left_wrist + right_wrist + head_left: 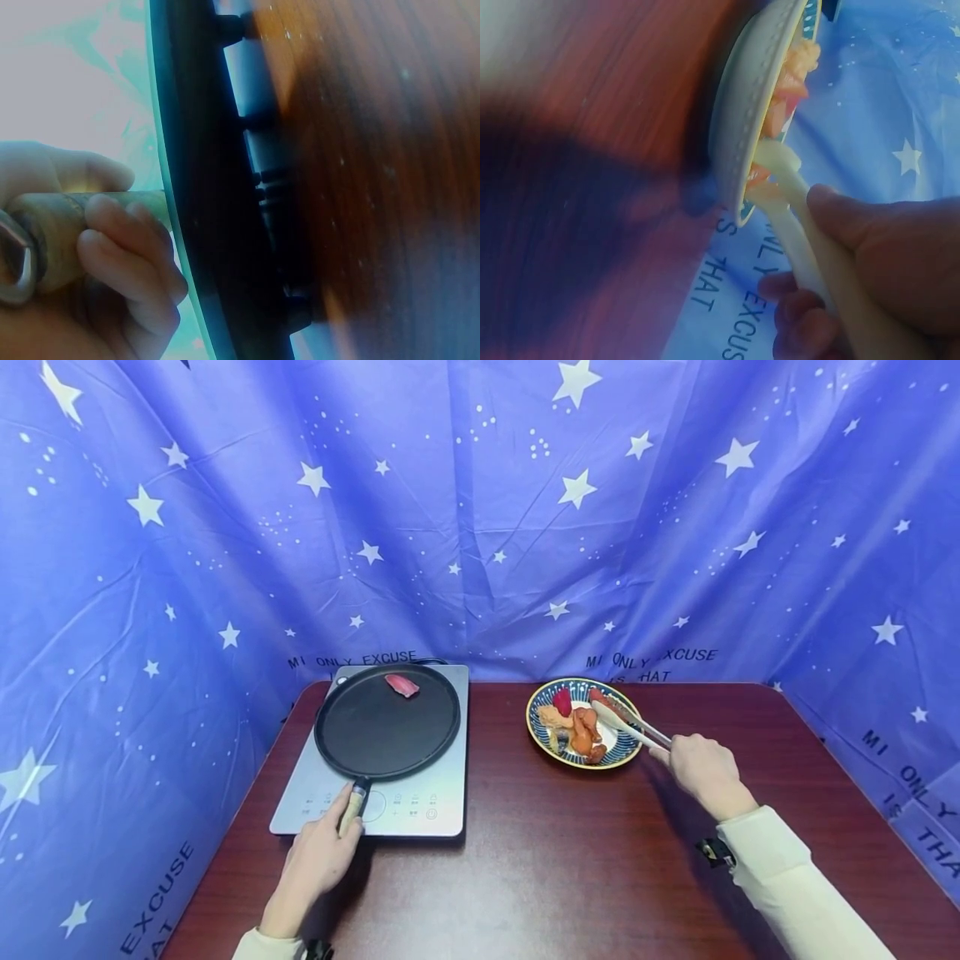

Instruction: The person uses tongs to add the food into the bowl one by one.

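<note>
The left hand point(321, 853) is curled around the pan handle point(350, 812); the right hand point(705, 772) grips tongs point(609, 718) above the plate point(621, 747).

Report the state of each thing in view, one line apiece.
Left hand: gripping the pan handle
Pan: resting on the cooktop, holding one pink slice
Cooktop: beneath the pan; on or off unclear
Pink slice: lying near the pan's far edge
Right hand: holding the tongs
Tongs: tips apart, at a reddish piece; grip unclear
Plate: upright, holding several food pieces
Curtain: hanging, creased
</note>
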The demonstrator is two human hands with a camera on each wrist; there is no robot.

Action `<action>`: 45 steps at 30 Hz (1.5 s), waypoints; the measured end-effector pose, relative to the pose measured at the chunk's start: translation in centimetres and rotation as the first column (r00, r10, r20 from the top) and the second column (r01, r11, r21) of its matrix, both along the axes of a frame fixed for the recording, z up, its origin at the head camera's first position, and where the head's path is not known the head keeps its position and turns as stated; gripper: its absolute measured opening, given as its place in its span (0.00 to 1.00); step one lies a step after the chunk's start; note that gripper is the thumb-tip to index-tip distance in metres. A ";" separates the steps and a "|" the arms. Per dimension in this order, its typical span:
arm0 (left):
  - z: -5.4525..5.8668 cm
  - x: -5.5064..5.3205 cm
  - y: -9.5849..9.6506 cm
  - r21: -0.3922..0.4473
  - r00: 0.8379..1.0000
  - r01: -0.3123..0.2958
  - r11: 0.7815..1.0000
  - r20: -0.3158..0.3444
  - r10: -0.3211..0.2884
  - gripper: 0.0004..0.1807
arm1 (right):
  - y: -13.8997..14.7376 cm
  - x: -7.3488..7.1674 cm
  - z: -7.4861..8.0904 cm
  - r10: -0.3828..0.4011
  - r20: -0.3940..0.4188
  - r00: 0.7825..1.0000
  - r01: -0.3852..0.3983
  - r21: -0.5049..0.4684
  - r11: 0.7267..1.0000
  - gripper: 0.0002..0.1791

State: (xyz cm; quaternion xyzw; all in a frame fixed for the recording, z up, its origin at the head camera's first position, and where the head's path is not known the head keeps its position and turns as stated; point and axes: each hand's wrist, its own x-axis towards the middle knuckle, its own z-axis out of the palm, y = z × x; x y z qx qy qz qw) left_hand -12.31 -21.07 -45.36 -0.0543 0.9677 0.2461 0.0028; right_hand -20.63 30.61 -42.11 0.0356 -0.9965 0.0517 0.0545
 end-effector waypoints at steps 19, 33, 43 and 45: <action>0.2 0.0 0.0 0.011 1.000 0.005 1.000 -0.002 -0.005 0.32 | 3.4 -0.4 -0.2 0.114 0.253 0.961 -0.036 -0.295 0.955 0.27; 0.0 0.1 -0.1 0.018 1.000 0.012 1.000 -0.011 -0.012 0.32 | 4.3 -0.5 -1.5 0.128 0.353 0.927 0.090 -0.541 0.837 0.30; 0.0 0.0 -0.1 0.021 1.000 0.006 1.000 -0.010 -0.006 0.32 | 4.7 -0.6 -1.8 0.165 0.424 0.891 0.189 -0.675 0.713 0.33; -0.1 0.0 -0.1 0.021 1.000 0.007 1.000 -0.010 -0.006 0.32 | 4.7 -0.6 -1.7 0.174 0.428 0.887 0.197 -0.690 0.697 0.34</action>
